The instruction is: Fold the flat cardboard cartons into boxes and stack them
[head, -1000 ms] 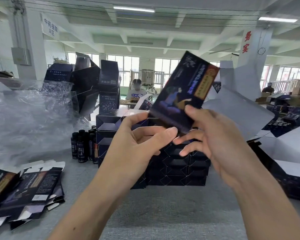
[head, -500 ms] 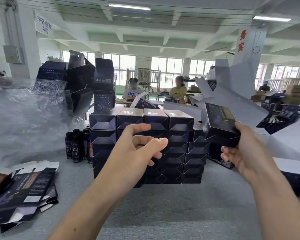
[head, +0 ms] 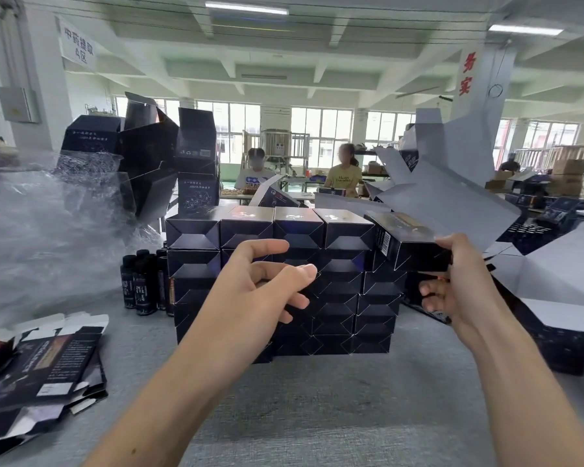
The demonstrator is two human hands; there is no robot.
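Note:
A wall of folded dark boxes stands several rows high in the middle of the grey table. My right hand grips one more folded dark box and holds it against the top right end of the stack, level with the top row. My left hand hovers in front of the stack with loosely curled fingers and holds nothing. A pile of flat dark cartons lies at the left front of the table.
Small dark bottles stand left of the stack. Crumpled clear plastic wrap fills the left side. Large open dark cartons rise behind it, and big white-lined cartons lie on the right. Two people sit at a far table.
My right hand carried the folded box from in front of my face down and right to the stack's top right end. My left hand let go of it and stayed in front of the stack.

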